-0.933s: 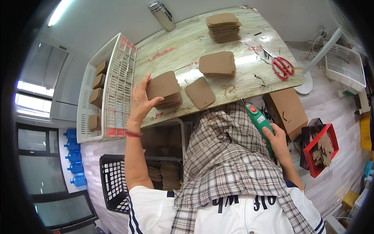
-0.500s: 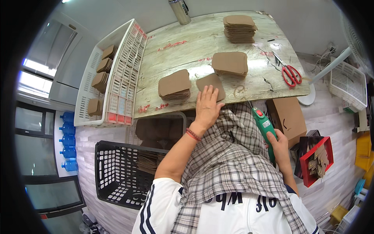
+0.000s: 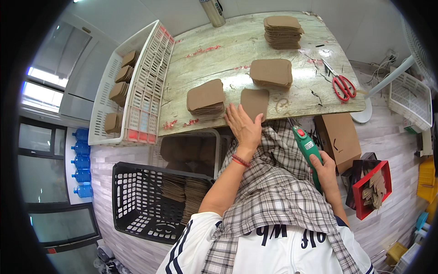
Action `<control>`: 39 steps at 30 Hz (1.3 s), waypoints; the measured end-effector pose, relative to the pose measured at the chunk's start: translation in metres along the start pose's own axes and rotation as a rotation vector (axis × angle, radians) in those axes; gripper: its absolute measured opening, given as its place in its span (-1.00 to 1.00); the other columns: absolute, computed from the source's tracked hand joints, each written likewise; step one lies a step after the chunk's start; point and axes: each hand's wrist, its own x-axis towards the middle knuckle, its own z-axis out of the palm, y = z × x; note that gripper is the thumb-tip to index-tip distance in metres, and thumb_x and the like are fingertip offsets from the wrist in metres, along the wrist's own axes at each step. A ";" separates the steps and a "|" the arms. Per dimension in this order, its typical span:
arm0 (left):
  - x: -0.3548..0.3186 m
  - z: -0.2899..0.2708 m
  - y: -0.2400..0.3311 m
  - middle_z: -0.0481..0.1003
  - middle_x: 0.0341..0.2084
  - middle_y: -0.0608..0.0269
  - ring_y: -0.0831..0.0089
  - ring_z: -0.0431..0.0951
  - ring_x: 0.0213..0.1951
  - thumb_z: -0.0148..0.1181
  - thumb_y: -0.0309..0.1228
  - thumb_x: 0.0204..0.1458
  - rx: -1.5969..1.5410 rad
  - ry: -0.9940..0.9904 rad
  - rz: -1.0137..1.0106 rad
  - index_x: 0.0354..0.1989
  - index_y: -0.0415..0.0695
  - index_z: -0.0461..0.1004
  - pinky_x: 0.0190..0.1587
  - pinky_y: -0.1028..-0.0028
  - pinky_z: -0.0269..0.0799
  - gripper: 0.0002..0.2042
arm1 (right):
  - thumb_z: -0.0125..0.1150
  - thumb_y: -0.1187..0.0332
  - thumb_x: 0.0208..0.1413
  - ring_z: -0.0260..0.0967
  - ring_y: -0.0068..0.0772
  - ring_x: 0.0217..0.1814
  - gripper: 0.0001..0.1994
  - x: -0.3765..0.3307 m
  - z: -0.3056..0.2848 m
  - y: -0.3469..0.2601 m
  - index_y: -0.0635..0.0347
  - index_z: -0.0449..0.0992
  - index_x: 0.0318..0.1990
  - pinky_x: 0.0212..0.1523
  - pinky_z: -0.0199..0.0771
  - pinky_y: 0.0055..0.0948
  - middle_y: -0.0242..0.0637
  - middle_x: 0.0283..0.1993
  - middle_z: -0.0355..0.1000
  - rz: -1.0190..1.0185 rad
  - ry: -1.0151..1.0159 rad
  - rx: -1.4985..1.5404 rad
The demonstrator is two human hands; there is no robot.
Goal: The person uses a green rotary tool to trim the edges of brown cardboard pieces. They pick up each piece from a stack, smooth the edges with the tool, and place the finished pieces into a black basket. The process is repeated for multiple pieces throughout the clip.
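With fingers spread, my left hand [image 3: 245, 128] lies over the near left part of a flat brown rounded piece [image 3: 254, 101] at the table's front edge. It is nearest to that piece and holds nothing in a grip. My right hand [image 3: 325, 169] is wrapped round a green handheld electric tool [image 3: 306, 147] with a red button. The tool's thin metal tip points up toward the table edge, right of the piece. On the table, one brown stack [image 3: 205, 96] stands left of the piece, another stack [image 3: 271, 72] just behind it, and a taller stack [image 3: 283, 32] farther back.
Red-handled scissors [image 3: 342, 86] lie at the table's right. A white crate [image 3: 147, 86] with brown stacks stands at its left; a steel flask [image 3: 212, 13] is behind. Below are a black crate [image 3: 137, 196], a cardboard box [image 3: 337, 139] and a red box [image 3: 386, 182] with brown scraps.
The brown piece has turned and shifted slightly right. My left hand has moved from its top toward its near left edge. My right hand still holds the tool, almost unmoved.
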 end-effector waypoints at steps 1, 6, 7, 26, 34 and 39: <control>0.003 -0.005 0.002 0.15 0.18 -0.18 -0.07 0.00 0.30 0.34 -0.20 -0.10 -0.041 -0.013 -0.036 0.18 -0.34 0.16 0.37 0.03 -0.25 -0.27 | 0.22 0.19 0.16 0.28 -0.66 -0.53 -0.68 0.001 0.000 0.002 0.34 0.47 -0.21 -0.51 0.30 -0.60 -0.38 -0.46 0.39 -0.003 -0.002 0.004; 0.004 -0.018 0.021 0.27 0.04 0.02 0.09 0.15 0.21 0.40 -0.40 -0.20 -0.232 0.012 -0.071 0.17 -0.23 0.18 0.34 0.10 -0.12 -0.29 | 0.23 0.20 0.14 0.28 -0.66 -0.54 -0.69 0.002 0.003 0.001 0.34 0.48 -0.20 -0.52 0.30 -0.61 -0.40 -0.46 0.39 -0.003 -0.012 0.022; 0.002 -0.018 0.021 0.31 -0.01 0.05 0.16 0.24 0.13 0.39 -0.44 -0.19 -0.330 -0.004 -0.120 0.14 -0.24 0.21 0.25 0.17 0.03 -0.33 | 0.23 0.20 0.14 0.28 -0.66 -0.54 -0.69 0.002 0.004 0.000 0.34 0.48 -0.20 -0.52 0.30 -0.61 -0.40 -0.46 0.39 -0.011 -0.003 0.022; 0.018 -0.049 0.056 0.45 -0.03 0.21 0.29 0.46 0.01 0.15 -0.60 0.09 -2.120 -0.172 -0.834 0.05 -0.17 0.34 0.14 0.26 0.40 -0.66 | 0.23 0.24 0.17 0.28 -0.70 -0.52 -0.70 -0.006 0.022 -0.036 0.33 0.47 -0.12 -0.51 0.30 -0.64 -0.43 -0.47 0.39 -0.151 -0.009 -0.019; 0.017 -0.039 0.062 0.44 -0.03 0.19 0.28 0.43 0.05 0.17 -0.58 0.07 -2.226 -0.169 -0.963 0.06 -0.22 0.31 0.16 0.23 0.39 -0.64 | 0.21 0.19 0.17 0.30 -0.67 -0.51 -0.66 -0.008 0.020 -0.042 0.35 0.47 -0.13 -0.49 0.35 -0.63 -0.38 -0.41 0.42 -0.126 -0.037 0.046; 0.010 -0.032 0.063 0.45 -0.03 0.22 0.27 0.45 0.04 0.16 -0.59 0.08 -2.220 -0.218 -0.991 0.06 -0.16 0.35 0.15 0.25 0.39 -0.66 | 0.21 0.16 0.17 0.30 -0.67 -0.52 -0.64 -0.009 0.017 -0.048 0.36 0.46 -0.12 -0.50 0.34 -0.63 -0.37 -0.41 0.42 -0.103 -0.048 0.049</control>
